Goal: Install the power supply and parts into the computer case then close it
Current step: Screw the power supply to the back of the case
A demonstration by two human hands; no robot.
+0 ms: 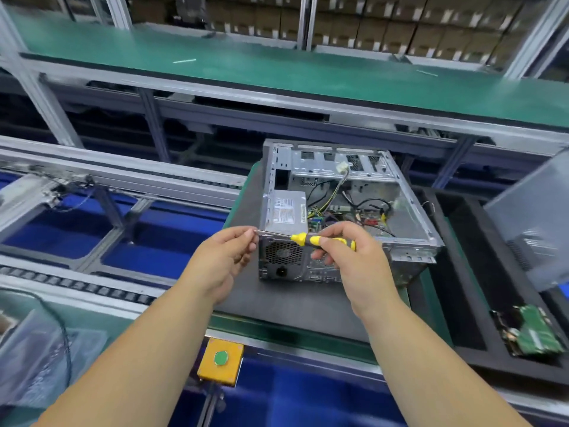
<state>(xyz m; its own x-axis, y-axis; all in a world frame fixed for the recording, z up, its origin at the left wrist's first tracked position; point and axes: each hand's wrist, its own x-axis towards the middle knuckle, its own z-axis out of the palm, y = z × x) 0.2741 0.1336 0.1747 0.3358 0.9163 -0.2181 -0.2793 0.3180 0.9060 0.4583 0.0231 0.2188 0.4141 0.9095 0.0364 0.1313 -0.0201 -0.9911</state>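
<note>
The open grey metal computer case (345, 211) is lying on the dark mat, its boxy silver power supply (284, 211) seated near-left. My right hand (348, 257) is gripping the yellow-handled screwdriver (320, 240); my left hand (228, 257) is pinching its tip, probably seating a screw. I should be keeping the shaft square.

The computer case (348, 208) lies on its side, open on top, wires showing inside. The gray power supply (284, 215) sits in its near left corner.
</note>
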